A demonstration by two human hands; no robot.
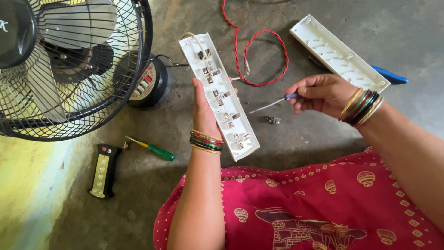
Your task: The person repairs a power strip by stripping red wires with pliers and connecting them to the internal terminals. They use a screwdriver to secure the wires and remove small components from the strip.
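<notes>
From my feed I see the left hand (203,109) at centre frame wrapped around the edge of a long white plastic power-strip base (218,95), held tilted with its open inside facing up; small bright metal contacts sit in rows along it and a pale cord enters its upper end. The right hand (319,92), right of centre, pinches a thin metal-shafted screwdriver with a small purple handle (276,102) between fingers and thumb, its tip pointing left toward the strip but not touching it. Both wrists carry stacked glossy bangles in green, red and gold. On the rough grey concrete floor (300,139) a small metal part (273,120) lies just below the screwdriver tip. A twisted red wire (259,60) loops at upper centre, and the matching white ribbed plastic cover (340,53) lies at upper right, over a blue-handled tool (391,75). At upper left stands a black wire-caged fan (69,69), beside it a round black spool (148,83). At lower left lie a green-and-yellow-handled screwdriver (155,150) and a black oblong tester with pale buttons (104,170). Red patterned cloth (323,208) fills the lower right.
</notes>
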